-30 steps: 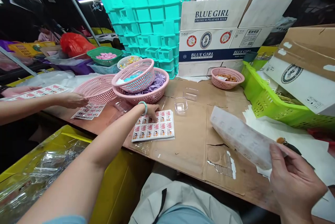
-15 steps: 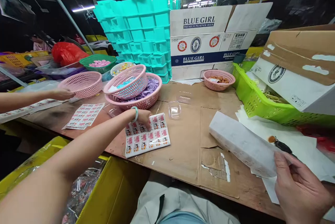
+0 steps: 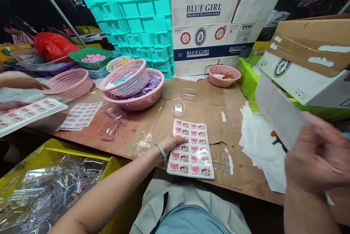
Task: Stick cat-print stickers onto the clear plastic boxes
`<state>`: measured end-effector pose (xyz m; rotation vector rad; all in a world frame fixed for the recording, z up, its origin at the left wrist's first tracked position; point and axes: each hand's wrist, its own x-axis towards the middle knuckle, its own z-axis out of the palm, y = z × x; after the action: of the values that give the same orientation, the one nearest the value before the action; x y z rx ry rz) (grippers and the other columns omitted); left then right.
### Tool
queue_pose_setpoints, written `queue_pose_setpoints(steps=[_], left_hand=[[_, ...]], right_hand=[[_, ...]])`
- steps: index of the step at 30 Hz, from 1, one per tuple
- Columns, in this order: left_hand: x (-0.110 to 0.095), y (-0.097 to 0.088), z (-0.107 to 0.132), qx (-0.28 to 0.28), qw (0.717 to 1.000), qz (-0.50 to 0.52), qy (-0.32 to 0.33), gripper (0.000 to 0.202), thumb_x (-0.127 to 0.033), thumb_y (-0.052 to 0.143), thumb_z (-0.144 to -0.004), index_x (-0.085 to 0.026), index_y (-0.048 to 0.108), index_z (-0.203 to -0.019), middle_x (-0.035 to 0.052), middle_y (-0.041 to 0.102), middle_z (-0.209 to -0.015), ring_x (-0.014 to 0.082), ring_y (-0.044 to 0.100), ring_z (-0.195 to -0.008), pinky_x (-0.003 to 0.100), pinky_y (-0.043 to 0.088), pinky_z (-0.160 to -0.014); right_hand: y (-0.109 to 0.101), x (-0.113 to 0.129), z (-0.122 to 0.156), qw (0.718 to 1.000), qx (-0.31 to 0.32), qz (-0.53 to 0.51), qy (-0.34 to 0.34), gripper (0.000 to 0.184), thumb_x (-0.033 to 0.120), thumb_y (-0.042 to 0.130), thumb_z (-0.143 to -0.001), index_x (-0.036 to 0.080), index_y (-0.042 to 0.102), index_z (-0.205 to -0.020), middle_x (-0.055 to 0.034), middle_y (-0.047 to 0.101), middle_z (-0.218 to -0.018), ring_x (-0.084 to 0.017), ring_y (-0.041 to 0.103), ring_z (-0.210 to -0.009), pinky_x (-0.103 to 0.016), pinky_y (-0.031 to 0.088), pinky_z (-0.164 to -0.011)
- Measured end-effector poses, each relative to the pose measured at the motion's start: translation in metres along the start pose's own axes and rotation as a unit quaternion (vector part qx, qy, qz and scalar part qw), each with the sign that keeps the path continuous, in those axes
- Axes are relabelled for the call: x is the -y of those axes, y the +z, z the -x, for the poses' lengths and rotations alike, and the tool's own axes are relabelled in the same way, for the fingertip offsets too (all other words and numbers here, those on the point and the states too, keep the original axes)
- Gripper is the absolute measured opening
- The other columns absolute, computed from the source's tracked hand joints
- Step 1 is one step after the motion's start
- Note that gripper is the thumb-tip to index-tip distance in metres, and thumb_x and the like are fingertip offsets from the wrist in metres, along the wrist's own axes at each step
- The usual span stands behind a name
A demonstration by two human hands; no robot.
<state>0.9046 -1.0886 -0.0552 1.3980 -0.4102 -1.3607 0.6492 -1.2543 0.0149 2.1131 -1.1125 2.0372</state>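
Glossy white cat-printed sticker sheets [image 3: 201, 150] are forming a stack by the near edge of the brown wooden table [image 3: 91, 139]. Far left behind this stack, a round green plastic basket [image 3: 94, 65] is holding pink pieces [image 3: 93, 58]. Along the stack's left edge, the left hand [image 3: 171, 144] is pinching it, grip closed, thumb on top. Right of it, the right hand [image 3: 317, 153] is holding a thin white sheet [image 3: 276, 108], its blurred grip closed.

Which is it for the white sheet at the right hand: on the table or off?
Off: the right hand holds the white sheet raised, its far end in view before the green basket.
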Motion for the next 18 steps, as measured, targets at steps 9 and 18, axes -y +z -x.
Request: queue_pose_setpoints(steps=[9,18], left_hand=[[0.006,0.005,0.058,-0.118,0.963,-0.154,0.185,0.036,-0.05,0.06,-0.079,-0.015,0.065,-0.084,0.0064,0.061,-0.086,0.0156,0.059,-0.074,0.029,0.051,-0.069],[0.042,0.013,0.067,-0.044,0.993,0.088,0.066,0.029,-0.039,0.072,-0.071,-0.013,0.06,-0.069,0.0005,0.057,-0.062,0.0088,0.055,-0.058,0.017,0.046,-0.051]], right_hand=[[0.046,0.068,0.114,0.906,0.339,-0.136,-0.214,0.05,0.007,0.05,-0.086,0.022,0.05,-0.134,-0.009,0.062,-0.124,-0.023,0.063,-0.109,-0.039,0.053,-0.091],[0.041,0.079,0.146,0.861,0.425,-0.194,-0.199,0.047,0.008,0.048,-0.086,0.02,0.052,-0.132,-0.0105,0.064,-0.122,-0.023,0.062,-0.11,-0.039,0.054,-0.091]])
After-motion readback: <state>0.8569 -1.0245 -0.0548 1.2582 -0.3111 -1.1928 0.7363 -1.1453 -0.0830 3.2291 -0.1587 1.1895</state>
